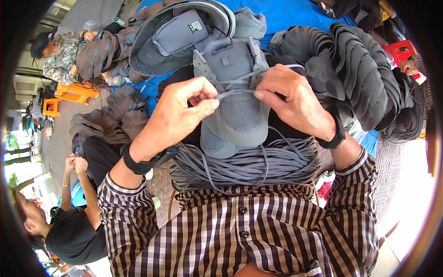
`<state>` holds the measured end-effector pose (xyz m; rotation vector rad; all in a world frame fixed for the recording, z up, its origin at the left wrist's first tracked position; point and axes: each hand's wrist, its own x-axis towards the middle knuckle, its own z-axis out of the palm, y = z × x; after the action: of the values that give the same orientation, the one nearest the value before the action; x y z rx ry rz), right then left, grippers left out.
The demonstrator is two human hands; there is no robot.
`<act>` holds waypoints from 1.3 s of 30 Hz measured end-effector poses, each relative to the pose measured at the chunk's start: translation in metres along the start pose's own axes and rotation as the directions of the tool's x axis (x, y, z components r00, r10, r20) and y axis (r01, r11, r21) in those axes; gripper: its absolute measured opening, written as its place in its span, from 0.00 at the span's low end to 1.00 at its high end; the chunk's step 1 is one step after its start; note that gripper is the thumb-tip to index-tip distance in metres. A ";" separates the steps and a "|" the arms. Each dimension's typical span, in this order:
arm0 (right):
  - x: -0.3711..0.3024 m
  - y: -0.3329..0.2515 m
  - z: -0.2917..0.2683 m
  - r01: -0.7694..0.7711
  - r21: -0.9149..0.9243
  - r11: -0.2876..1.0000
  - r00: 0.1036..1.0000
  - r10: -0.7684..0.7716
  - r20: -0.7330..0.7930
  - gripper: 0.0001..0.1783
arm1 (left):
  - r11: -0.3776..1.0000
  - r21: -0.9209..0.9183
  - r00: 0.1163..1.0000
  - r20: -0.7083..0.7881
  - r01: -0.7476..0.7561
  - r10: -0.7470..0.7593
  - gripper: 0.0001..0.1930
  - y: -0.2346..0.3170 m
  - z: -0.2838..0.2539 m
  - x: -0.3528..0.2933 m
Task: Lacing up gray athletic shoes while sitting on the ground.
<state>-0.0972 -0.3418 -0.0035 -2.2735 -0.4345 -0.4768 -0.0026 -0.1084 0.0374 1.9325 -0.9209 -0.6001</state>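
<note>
A grey shoe upper lies in front of me with its mesh tongue pointing away. Grey shoelace runs across its lower eyelets. On the left side of the upper, my left hand is closed, pinching the lace between thumb and forefinger. My right hand is closed on the lace too, at the right side of the upper, thumb against the fingers. The stretch of lace between the two hands looks taut. A thick bundle of grey laces lies across my lap, just below the toe of the upper.
Another grey shoe piece with a padded inside lies beyond the tongue. Stacked grey uppers curve along the right, over a blue sheet. Orange stools stand at far left. Two people sit on the left, one near, one farther.
</note>
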 end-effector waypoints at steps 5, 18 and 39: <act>-0.013 0.007 -0.011 -0.004 0.165 0.986 0.996 -0.011 0.087 0.06 | 0.998 0.031 0.994 0.096 0.055 -0.057 0.08 -0.009 -0.006 0.002; -0.022 0.014 -0.019 -0.178 0.399 0.900 0.984 0.171 0.052 0.08 | 0.941 -0.331 0.997 0.004 0.076 -0.079 0.09 -0.020 -0.013 -0.011; 0.021 0.016 -0.008 0.001 -0.103 0.995 1.000 0.001 0.021 0.08 | 0.909 0.397 0.980 -0.098 -0.122 0.175 0.06 -0.021 -0.013 0.011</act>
<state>-0.0737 -0.3546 0.0018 -2.3800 -0.4294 -0.4866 0.0208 -0.1032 0.0255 2.1955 -1.1568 -0.2022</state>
